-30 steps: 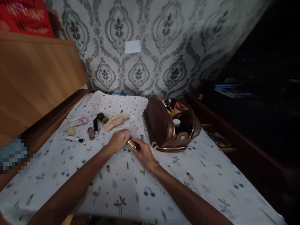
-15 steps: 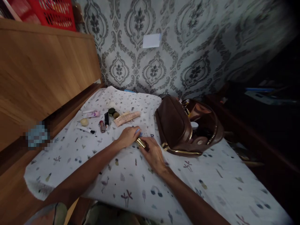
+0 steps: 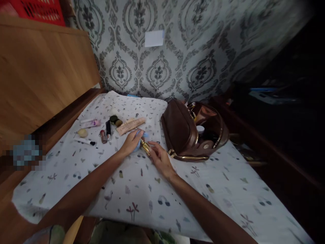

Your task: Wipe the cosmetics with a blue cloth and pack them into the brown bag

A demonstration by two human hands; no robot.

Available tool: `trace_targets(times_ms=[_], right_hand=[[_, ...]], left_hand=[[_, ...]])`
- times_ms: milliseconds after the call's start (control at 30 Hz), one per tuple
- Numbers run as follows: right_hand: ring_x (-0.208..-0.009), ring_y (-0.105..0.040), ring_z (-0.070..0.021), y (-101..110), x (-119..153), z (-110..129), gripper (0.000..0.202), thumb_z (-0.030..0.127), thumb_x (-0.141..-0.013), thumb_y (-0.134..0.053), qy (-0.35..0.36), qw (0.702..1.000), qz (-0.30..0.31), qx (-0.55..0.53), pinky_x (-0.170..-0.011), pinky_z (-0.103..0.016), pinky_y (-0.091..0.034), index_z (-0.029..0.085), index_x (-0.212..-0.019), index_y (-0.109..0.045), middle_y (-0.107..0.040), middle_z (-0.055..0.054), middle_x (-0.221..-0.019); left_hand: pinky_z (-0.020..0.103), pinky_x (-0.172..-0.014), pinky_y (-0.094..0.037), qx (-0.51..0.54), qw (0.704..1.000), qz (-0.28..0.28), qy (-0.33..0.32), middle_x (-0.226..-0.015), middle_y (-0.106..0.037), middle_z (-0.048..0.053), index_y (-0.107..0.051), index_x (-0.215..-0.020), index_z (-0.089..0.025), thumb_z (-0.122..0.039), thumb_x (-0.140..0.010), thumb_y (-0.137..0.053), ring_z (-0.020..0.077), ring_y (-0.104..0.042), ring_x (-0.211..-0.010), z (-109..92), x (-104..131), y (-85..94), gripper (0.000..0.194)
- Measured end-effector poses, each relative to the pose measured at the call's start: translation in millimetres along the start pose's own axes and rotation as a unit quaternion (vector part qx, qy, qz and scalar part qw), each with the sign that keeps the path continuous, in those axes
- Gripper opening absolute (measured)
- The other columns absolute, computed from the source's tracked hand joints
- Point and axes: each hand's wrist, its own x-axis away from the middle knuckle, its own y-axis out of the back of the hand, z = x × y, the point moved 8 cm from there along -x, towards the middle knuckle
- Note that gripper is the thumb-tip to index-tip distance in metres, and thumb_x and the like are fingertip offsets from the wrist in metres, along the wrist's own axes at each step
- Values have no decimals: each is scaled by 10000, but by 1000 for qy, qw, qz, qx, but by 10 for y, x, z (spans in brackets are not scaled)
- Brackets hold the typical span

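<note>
My left hand [image 3: 131, 142] is closed around a light blue cloth [image 3: 138, 145], with the cloth against the upper end of a shiny gold tube [image 3: 145, 147]. The fingers of my right hand [image 3: 161, 158] pinch the tube's lower end. Beyond my left hand lies a beige squeeze tube [image 3: 130, 126]. To its left are a round dark compact [image 3: 113, 119], a black tube [image 3: 108, 129] and a small reddish-brown bottle [image 3: 103, 136]. An open brown bag [image 3: 177, 130] holding several items stands right of my hands.
A pale egg-shaped sponge [image 3: 82, 133], a brush [image 3: 86, 141] and a pink-and-white tube [image 3: 93, 123] lie at the left on the patterned cloth [image 3: 152, 206]. A wooden cabinet [image 3: 48, 74] with a red basket [image 3: 43, 12] borders the left; patterned wall behind.
The view has shifted, so everything sits further left. My right fingers have loosened and spread somewhat along the gold tube, and more of the blue cloth shows by my left hand.
</note>
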Motion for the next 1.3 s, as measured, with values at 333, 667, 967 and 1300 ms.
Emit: trace_targets(times_ms=[333,667,967,1300], right_hand=[[-681,-609,-134,-61,-16,-110,539,555,-635,-844,-123,923,-26,-362,-630,-262,-437,199,-990,-649,-684,-3,-779],[-629,-624,-114,-140,-45,-117,493,424,-602,-873,-89,963,39,-253,-535,-222,-429,202,-953,-607,-624,43,-782],[-705,-673,-140,-197,-28,-46,535,530,-642,-848,-97,944,83,-304,-544,-220,-433,172,-990,-657,-678,-10,-855],[-719,-689,-143,-242,-6,-32,590,553,-619,-869,-129,915,103,-369,-572,-212,-444,180,-994,-608,-714,-20,-845]], left_hand=[[382,-1049,-431,-47,993,79,-75,-1174,-639,106,-636,-1244,-195,-456,-946,-501,242,-588,-1139,-284,97,-183,419],[309,-788,-492,-105,993,-2,-47,-848,-674,44,-637,-965,-186,-454,-947,-431,191,-618,-804,-243,84,-101,340],[314,-805,-500,-47,994,-96,-12,-771,-637,41,-608,-813,-196,-621,-950,-387,196,-595,-790,-170,66,96,499],[271,-670,-418,-116,992,-27,-33,-705,-528,-25,-540,-823,-204,-469,-899,-502,149,-506,-661,-304,108,-78,278]])
